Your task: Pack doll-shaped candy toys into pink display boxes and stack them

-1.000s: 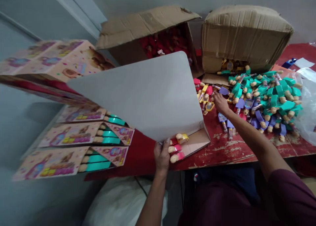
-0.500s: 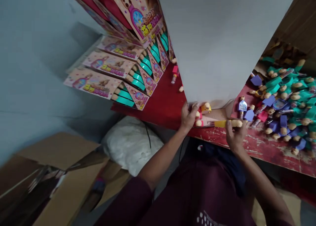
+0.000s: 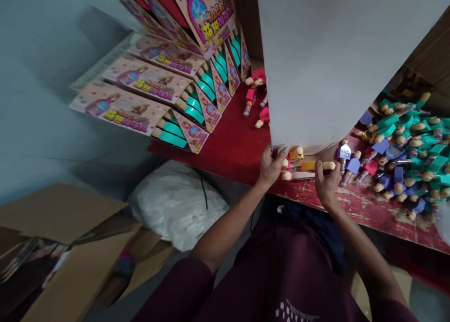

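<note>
A tall display box [image 3: 316, 78] with a plain pale panel stands at the table's front, its low tray part facing me. My left hand [image 3: 272, 166] is closed on the box's left front corner, the thumb over the edge. Beside that thumb, red toys [image 3: 286, 175] with tan animal heads lie inside the tray, and a yellow toy [image 3: 296, 153] lies behind them. My right hand [image 3: 327, 179] pinches another yellow toy [image 3: 308, 166] near its tan head. This toy lies level over the tray's right part, its far end among the other pieces.
Right of the box is a heap of teal, purple and red toys [image 3: 404, 148]. Filled display boxes [image 3: 130, 104] stand at the left on the red table [image 3: 225, 148], with loose red toys [image 3: 250, 99] nearby. Below are a white sack [image 3: 176, 205] and an open carton [image 3: 59, 214].
My right hand has brought the yellow toy left and lower into the tray, close to the red toys. My left hand keeps its hold on the box corner. The view has shifted slightly.
</note>
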Available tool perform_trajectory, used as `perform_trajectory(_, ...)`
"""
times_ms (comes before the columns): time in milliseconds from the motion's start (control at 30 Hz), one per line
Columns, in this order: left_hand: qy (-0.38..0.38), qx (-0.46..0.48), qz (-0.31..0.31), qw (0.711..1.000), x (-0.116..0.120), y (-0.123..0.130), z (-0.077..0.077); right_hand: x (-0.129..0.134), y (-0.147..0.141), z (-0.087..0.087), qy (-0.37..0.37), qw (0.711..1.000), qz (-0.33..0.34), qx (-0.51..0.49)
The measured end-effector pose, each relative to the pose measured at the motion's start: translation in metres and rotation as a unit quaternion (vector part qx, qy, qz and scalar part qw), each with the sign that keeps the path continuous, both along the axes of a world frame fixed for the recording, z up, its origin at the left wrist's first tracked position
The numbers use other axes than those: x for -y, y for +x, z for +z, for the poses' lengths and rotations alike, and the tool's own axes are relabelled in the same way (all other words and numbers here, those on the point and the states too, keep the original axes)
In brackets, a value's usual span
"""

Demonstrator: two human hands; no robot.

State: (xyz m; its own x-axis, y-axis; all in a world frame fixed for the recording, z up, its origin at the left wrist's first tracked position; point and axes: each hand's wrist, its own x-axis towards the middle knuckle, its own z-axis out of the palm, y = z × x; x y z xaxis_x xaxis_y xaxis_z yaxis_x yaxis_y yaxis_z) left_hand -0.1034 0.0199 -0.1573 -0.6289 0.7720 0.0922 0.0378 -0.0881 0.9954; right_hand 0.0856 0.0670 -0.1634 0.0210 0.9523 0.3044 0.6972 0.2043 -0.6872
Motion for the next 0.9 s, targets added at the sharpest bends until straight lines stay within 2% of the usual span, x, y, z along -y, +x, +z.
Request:
perform_trajectory(133, 0.014, 0.011, -0.009, 1.0, 0.0, 0.0, 0.002, -0.003, 0.002, -0.002, -0.004, 0.999, 0.014, -0.029)
perform_trajectory(267, 0.009, 0.013, -0.007, 1.0, 0.0, 0.0, 0.003, 0.002, 0.005, -0.01, 0.022, 0.999, 0.029, -0.008)
perform_trajectory(433, 0.008, 0.012, -0.008, 1.0, 0.0, 0.001, 0.002, 0.01, 0.01, -0.013, 0.077, 0.981, 0.179, 0.018)
perform_trajectory(533, 0.012, 0.016, -0.007, 1.0, 0.0, 0.001, 0.003, 0.01, 0.006, -0.007, 0.107, 0.971, 0.206, 0.065)
perform_trajectory(733, 0.001, 0.011, -0.014, 1.0, 0.001, 0.001, 0.006, 0.006, -0.02, 0.001, 0.05, 0.949, 0.256, 0.176)
perform_trajectory(900, -0.018, 0.006, -0.014, 1.0, 0.002, 0.001, 0.007, 0.008, -0.03, -0.011, 0.038, 0.954, 0.275, 0.113)
